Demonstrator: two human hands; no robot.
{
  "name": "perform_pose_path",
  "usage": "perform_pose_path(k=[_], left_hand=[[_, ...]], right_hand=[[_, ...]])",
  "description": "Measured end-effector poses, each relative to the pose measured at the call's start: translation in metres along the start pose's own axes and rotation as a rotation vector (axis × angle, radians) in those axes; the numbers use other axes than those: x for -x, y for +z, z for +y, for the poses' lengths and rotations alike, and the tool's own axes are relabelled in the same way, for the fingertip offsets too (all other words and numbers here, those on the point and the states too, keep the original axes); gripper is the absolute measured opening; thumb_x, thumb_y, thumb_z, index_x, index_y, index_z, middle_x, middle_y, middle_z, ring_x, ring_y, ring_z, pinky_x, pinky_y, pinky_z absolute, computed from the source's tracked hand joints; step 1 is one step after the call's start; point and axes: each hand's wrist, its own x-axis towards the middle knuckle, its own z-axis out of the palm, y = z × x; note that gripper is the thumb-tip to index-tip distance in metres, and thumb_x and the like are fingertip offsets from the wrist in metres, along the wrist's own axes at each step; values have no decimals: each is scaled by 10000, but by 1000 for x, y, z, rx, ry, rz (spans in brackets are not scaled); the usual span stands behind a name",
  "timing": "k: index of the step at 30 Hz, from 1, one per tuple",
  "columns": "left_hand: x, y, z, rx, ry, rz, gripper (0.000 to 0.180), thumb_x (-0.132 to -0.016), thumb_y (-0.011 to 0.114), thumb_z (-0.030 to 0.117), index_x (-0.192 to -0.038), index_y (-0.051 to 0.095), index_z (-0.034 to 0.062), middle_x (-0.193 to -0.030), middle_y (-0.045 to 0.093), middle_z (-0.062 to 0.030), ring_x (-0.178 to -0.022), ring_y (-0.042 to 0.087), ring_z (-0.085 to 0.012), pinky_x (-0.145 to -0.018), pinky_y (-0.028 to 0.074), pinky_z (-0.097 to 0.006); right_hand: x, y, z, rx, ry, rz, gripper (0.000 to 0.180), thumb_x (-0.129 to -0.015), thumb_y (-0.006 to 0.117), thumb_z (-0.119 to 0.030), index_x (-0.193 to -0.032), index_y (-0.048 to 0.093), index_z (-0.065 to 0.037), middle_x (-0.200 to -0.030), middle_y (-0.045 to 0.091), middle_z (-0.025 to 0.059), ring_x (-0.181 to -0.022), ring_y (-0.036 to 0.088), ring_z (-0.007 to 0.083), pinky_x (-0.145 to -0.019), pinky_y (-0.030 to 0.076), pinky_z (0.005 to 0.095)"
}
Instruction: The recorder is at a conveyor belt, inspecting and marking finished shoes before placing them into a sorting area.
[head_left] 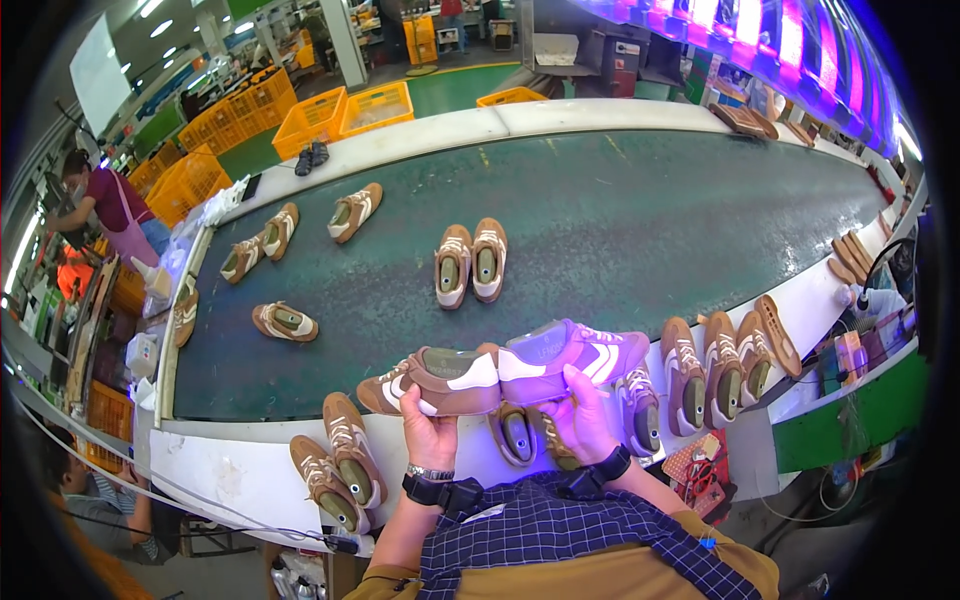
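Note:
My left hand [428,432] grips a brown sneaker with white stripes [432,380], held sideways with its toe to the left. My right hand [580,420] holds the matching sneaker [570,357], toe to the right, lit violet by an overhead lamp. The two shoes meet heel to heel above the white near edge of the conveyor [240,470]. Both wrists wear black bands. Under my hands more brown sneakers [515,435] stand on that edge.
A dark green belt [620,230] carries a pair of sneakers [470,262] in the middle and several more at the left [285,322]. A row of shoes [720,365] lines the right edge. Orange crates [320,115] stand behind. A person [110,205] works at far left.

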Motion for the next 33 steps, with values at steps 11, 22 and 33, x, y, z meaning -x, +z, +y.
perform_pose_path(k=[11,22,33], left_hand=[[7,-8,4,-35,36,63,384,-866,547,265,-1203,502,86,-1173,575,-42,-1078,552,-195,-930,465,-373],[17,-101,22,-477,-625,4,399,-829,589,163,-1199,488,52,-1100,596,-74,-1024,579,-215,-938,445,-396],[-114,-47,134,-1469,-372,-173,417,-788,652,282,-1082,568,-1,-935,583,-79,-808,558,-171,-696,489,-329]], right_hand=[[-1,-8,3,33,70,-43,373,-914,523,-232,-1200,469,1,-1161,565,141,-1043,589,252,-877,509,422],[-3,-45,15,-65,168,-28,546,-820,568,-247,-1293,404,-29,-1206,533,120,-1120,522,270,-1005,384,415],[-26,-39,20,129,161,-69,651,-797,583,-322,-1320,371,2,-1259,501,161,-1149,507,286,-1024,375,415]])
